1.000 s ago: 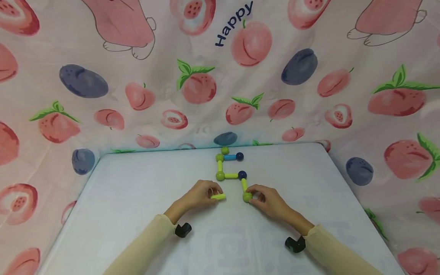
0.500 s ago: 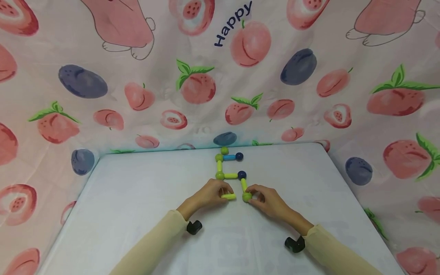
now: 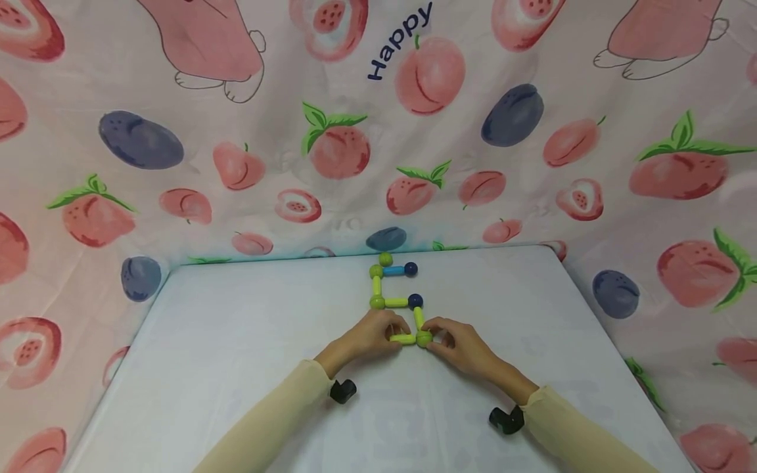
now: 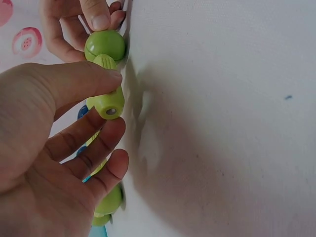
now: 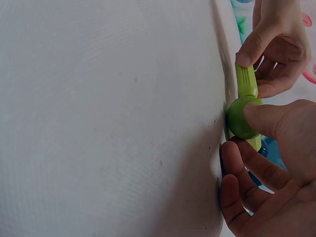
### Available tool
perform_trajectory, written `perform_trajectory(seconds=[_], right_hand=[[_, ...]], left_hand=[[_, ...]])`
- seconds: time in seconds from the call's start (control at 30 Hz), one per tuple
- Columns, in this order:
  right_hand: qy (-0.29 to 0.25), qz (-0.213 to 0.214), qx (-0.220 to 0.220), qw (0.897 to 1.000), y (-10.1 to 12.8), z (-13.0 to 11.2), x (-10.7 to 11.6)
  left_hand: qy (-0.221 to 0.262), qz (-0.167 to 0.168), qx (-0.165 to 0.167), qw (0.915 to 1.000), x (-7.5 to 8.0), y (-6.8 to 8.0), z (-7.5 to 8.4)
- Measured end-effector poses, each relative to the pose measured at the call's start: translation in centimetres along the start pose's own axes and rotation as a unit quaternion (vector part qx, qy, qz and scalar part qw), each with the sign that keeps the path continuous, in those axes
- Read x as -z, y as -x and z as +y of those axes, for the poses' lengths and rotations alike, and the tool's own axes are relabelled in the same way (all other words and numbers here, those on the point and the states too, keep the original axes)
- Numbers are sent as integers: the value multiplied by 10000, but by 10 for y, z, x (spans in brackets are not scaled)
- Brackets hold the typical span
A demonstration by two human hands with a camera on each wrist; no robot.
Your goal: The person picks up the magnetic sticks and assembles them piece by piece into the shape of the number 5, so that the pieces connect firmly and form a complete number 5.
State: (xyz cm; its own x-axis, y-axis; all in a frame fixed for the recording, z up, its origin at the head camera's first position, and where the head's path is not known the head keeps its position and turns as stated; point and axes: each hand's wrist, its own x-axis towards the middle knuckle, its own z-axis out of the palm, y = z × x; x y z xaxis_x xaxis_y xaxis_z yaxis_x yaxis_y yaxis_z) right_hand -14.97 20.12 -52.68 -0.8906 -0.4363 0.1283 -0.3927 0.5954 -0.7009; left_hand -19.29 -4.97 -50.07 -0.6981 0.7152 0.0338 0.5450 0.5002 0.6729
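Observation:
Between thumb and fingers, my left hand [image 3: 371, 334] pinches a yellow-green magnetic rod [image 3: 404, 339]. Its far end touches a green ball [image 3: 424, 339], which my right hand [image 3: 466, 343] holds from the right. In the left wrist view, a round metal tip shows on the rod's near end [image 4: 110, 111]. From the held ball, another yellow-green rod [image 3: 418, 318] runs back to a navy ball [image 3: 416, 301]. A further rod [image 3: 396, 303] links that to a green ball [image 3: 377, 302] on the left. The right wrist view shows the held ball [image 5: 241, 118] under my thumb.
Further back, an upright-running rod [image 3: 376, 286] leads to a green ball [image 3: 376, 271], then a blue rod [image 3: 393, 270] and navy ball [image 3: 411, 269]. Another green ball [image 3: 386, 259] sits at the back edge of the white table [image 3: 248, 315]. A fruit-print cloth [image 3: 343, 217] hangs behind.
My left hand has moved right with the yellow-green rod, closing the gap until the rod meets the green ball. My right hand has stayed on the ball.

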Motion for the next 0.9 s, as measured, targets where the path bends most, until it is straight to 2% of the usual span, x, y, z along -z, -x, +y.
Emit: perform_trajectory(seconds=[0.27,0.6,0.77,0.9], right_hand=[[17,-8,17,10000,0,0,1],[2,11,29,10000,-1,1,1],[3,-4,60,10000,0,1,1],[15,-13,34,10000,0,1,1]], left_hand=[[18,26,80,10000,-3,-2,-2],[28,18,-32,10000,-1,-1,-1],[-22,10,-37,10000,7,-1,-2],[-134,240,-100,9996,18,-3,-4]])
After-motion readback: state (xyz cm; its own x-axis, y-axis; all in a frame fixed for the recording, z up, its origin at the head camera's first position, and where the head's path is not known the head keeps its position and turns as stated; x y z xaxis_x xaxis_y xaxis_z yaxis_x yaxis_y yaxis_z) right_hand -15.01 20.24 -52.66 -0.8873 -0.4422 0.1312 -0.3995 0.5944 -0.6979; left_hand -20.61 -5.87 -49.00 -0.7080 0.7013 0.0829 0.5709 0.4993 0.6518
